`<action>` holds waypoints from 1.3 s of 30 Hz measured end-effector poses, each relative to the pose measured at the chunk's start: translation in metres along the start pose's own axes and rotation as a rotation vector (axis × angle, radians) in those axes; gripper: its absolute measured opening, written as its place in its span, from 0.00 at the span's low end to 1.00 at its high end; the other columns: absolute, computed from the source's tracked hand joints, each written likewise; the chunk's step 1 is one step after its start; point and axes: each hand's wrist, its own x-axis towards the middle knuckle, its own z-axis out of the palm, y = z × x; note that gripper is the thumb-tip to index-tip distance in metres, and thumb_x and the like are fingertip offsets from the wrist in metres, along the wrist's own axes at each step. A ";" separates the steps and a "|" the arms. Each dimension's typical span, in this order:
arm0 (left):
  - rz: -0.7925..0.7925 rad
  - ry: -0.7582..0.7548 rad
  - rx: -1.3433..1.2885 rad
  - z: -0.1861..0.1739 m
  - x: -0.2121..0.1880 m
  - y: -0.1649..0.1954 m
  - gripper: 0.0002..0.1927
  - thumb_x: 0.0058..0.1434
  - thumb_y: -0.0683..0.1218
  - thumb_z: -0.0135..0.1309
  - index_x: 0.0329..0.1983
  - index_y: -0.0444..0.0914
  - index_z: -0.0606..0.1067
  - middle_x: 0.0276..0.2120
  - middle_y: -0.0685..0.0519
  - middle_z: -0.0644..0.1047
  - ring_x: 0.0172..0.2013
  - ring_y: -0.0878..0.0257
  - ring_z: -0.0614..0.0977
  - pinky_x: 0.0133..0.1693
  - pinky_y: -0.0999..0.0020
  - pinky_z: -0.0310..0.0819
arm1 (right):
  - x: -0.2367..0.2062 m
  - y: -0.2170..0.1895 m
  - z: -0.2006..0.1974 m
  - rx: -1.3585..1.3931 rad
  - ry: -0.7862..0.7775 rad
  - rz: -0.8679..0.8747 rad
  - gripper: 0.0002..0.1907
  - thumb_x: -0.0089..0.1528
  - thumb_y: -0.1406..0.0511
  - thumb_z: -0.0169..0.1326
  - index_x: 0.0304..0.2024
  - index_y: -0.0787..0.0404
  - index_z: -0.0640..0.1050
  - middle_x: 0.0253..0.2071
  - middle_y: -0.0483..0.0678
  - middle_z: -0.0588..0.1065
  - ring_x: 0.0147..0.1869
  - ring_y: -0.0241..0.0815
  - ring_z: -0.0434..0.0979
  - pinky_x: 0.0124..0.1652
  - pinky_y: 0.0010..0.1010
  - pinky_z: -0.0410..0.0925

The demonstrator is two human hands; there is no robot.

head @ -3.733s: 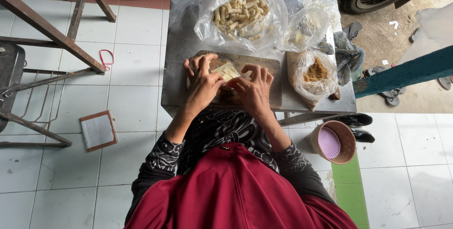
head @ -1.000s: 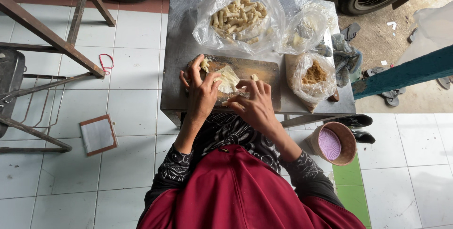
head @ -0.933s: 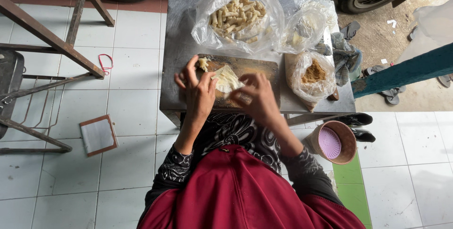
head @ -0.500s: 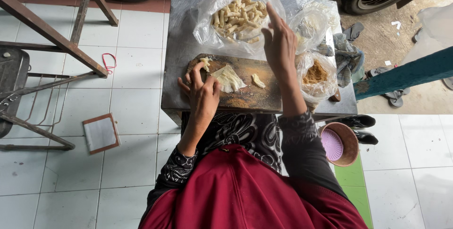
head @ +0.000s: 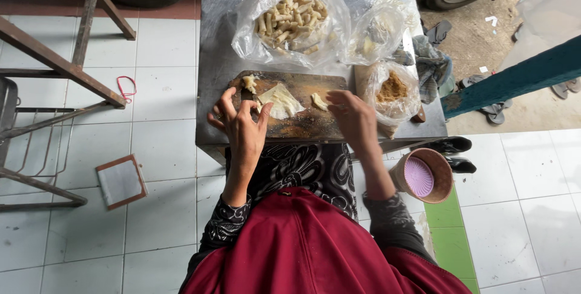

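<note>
- From my seat behind the head camera I look straight down on both forearms, which reach forward from the dark patterned sleeves over a small metal table [head: 212,88].
- The left hand [head: 242,125] is at the near left part of the wooden cutting board [head: 302,121]. The wrist is bent a little up and the fingers are spread and curved, about half open.
- Its fingertips [head: 261,107] touch the left edge of the pale wrapper sheet [head: 281,100] that lies flat on the middle of the board. It seems to pinch this edge between thumb and forefinger, but the view is too small for me to be sure — I cannot tell if it really grips.
- The right hand [head: 354,115] is at the right side of the board, palm down, fingers loosely curled toward the left.
- Its fingertips are just beside a small pale piece of filling or dough [head: 318,101] — touching or nearly touching. I see nothing closed inside this hand.
- One more small pale lump [head: 249,82] sits at the far left corner of the board.
- Behind the board stands a big clear plastic bag of finished rolls [head: 290,21], and right of the board an open bag with brown filling [head: 392,88].
- On the floor at the right is a round basket with a purple lid [head: 420,176].
</note>
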 end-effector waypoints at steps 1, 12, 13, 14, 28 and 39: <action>-0.008 -0.006 0.012 0.000 -0.001 0.001 0.13 0.58 0.50 0.69 0.33 0.40 0.78 0.61 0.46 0.66 0.62 0.46 0.65 0.63 0.35 0.42 | 0.000 -0.002 0.008 -0.089 0.027 -0.060 0.15 0.63 0.67 0.62 0.52 0.57 0.78 0.45 0.46 0.83 0.45 0.39 0.85 0.40 0.28 0.76; 0.015 0.025 -0.043 0.000 -0.003 -0.010 0.09 0.59 0.48 0.68 0.32 0.41 0.79 0.61 0.49 0.69 0.62 0.48 0.66 0.65 0.43 0.43 | 0.018 0.026 0.022 0.326 -0.049 0.311 0.17 0.62 0.69 0.61 0.54 0.57 0.76 0.43 0.48 0.83 0.46 0.40 0.86 0.43 0.28 0.80; 0.011 0.024 -0.047 0.000 -0.003 -0.010 0.09 0.59 0.48 0.68 0.32 0.41 0.79 0.61 0.49 0.68 0.62 0.47 0.66 0.65 0.43 0.43 | 0.017 0.027 0.021 0.295 -0.058 0.336 0.17 0.62 0.70 0.61 0.54 0.58 0.76 0.43 0.48 0.83 0.45 0.40 0.86 0.42 0.29 0.80; 0.008 0.022 -0.053 0.000 -0.004 -0.010 0.09 0.59 0.48 0.68 0.32 0.41 0.79 0.61 0.48 0.68 0.62 0.47 0.66 0.65 0.44 0.43 | 0.015 0.028 0.022 0.263 -0.067 0.362 0.17 0.62 0.70 0.61 0.54 0.58 0.76 0.42 0.49 0.83 0.45 0.41 0.86 0.41 0.30 0.79; -0.034 -0.007 -0.019 0.001 -0.003 -0.007 0.09 0.61 0.49 0.66 0.31 0.42 0.79 0.62 0.48 0.68 0.64 0.47 0.65 0.65 0.39 0.43 | 0.015 0.041 -0.035 0.038 0.287 0.051 0.10 0.70 0.74 0.53 0.52 0.59 0.76 0.47 0.48 0.83 0.47 0.41 0.87 0.36 0.25 0.79; -0.049 0.014 -0.023 0.003 -0.007 -0.010 0.08 0.60 0.49 0.67 0.31 0.42 0.80 0.61 0.49 0.69 0.63 0.48 0.65 0.65 0.41 0.43 | 0.012 0.059 -0.066 -0.281 -0.081 0.230 0.23 0.54 0.75 0.61 0.50 0.61 0.70 0.36 0.53 0.82 0.39 0.52 0.84 0.39 0.42 0.72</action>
